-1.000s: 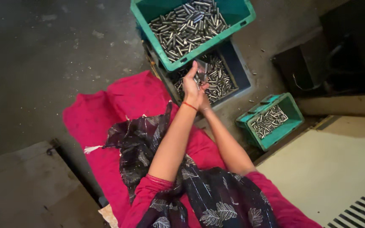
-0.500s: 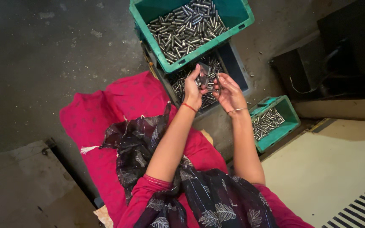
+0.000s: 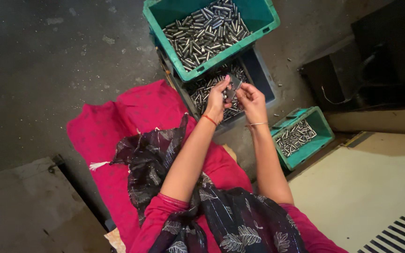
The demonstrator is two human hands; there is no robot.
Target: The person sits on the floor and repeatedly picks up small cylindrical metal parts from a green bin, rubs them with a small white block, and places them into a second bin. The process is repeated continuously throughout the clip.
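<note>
I see my left hand [image 3: 219,96] and right hand [image 3: 251,99] both pinched on a small metal piece [image 3: 234,84], probably flat, just above the blue crate [image 3: 263,79] of pins.

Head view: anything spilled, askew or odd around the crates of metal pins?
The large green crate sits crooked, stacked on the blue crate and covering part of it. A few small bits lie loose on the floor beside them. The small green crate looks fine.
</note>
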